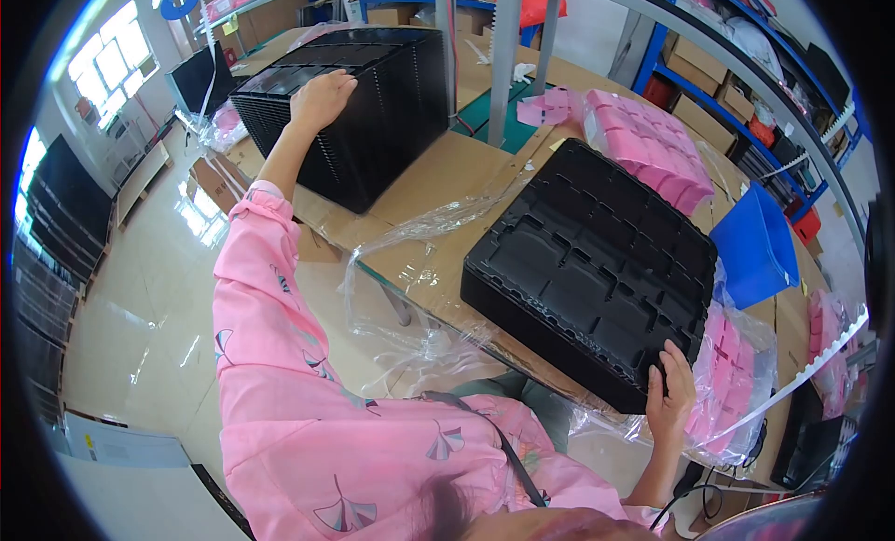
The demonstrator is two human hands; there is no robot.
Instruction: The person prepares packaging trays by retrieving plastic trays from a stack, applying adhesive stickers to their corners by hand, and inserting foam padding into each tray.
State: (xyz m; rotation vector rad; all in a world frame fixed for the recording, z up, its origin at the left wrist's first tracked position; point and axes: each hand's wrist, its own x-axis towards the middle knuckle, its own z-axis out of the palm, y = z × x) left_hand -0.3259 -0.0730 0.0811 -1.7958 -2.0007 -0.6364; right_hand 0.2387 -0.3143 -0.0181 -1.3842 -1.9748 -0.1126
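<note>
My left hand [322, 99] lies on the top of a tall stack of black plastic trays [392, 112], with its fingers stretched over the upper surface. My right hand [671, 390] touches the near right corner of a second, lower stack of black trays [578, 271]. Its thumb and fingers are apart against the rim. The top tray of this stack shows several shallow moulded compartments. The stack sits tilted at an angle by the table's near edge. Undersides of both palms are hidden.
Clear plastic film [419, 229] hangs over the edge of the cardboard-covered table [447, 182]. Pink wrapped packs [648, 145] lie behind the lower stack, and more pink packs [727, 373] lie to its right. A blue bin [757, 247] and a grey metal post [505, 66] stand nearby.
</note>
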